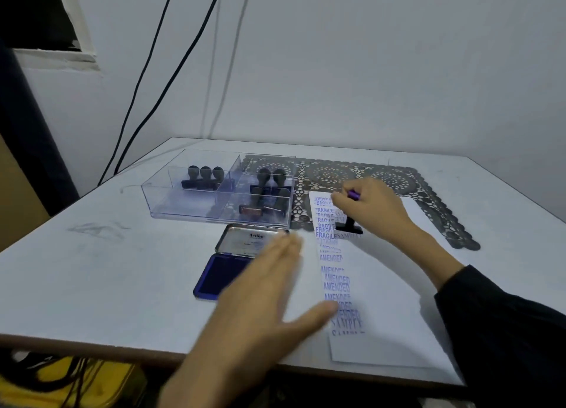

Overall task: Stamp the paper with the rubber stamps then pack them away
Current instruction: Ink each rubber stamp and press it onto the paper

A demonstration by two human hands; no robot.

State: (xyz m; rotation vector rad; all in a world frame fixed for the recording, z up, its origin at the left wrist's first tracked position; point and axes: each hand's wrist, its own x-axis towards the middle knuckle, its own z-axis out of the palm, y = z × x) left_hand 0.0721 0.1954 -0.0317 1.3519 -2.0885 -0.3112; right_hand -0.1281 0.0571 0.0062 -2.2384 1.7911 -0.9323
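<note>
Stamping looks well along: the paper (382, 285) already carries a column of blue FRAGILE, AMENDED and SAMPLE prints. The right hand (373, 207) has its fingers curled round the handle of a black stamp (349, 227), whose base is down on the sheet near its far end. The left hand (269, 285) is flat, fingers straight, holding nothing, blurred over the open ink pad (219, 274) beside the paper's left edge. Packing seems partly done: the clear tray (153, 195) on the table (107, 270) holds 3 upright stamps (205, 176) in its back-left compartment, 2 back-right, and more lying front-right, count unclear.
</note>
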